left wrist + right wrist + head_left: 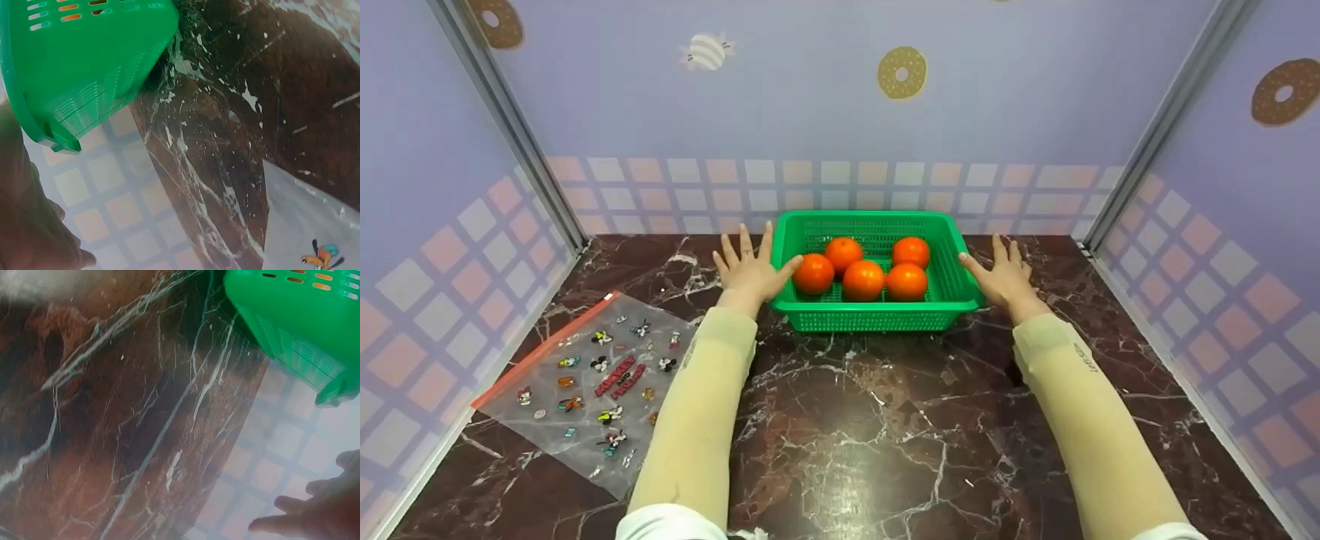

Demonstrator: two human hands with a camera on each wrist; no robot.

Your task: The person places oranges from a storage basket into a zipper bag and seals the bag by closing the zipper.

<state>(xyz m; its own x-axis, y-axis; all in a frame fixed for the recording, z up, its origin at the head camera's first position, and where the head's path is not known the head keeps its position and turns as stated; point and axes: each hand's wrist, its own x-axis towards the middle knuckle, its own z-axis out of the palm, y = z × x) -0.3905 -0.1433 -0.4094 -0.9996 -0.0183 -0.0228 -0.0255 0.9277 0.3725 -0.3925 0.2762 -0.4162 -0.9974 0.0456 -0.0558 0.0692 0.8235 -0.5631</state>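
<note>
Since five orange fruits [863, 281] are already lying inside the green basket [877, 307], I judge that its filling is done, at least for these fruits. The basket stands upright on the dark marbled worktop [885, 420], near the patterned back wall [810, 112]. On its two sides are the person's hands: the left hand [751, 276] has its fingers spread and straight, with the thumb over the rim, and the right hand [1005, 283] has its fingers extended too, its thumb at the opposite rim. Neither is closed around the basket; how firmly they touch it, I cannot tell. Handling of the basket therefore seems not yet finished, but whether only letting go remains is not clear. Farther out, a transparent printed bag [592, 420] lies flat beside the left sleeve [697, 420], and no fruit shows in it.
</note>
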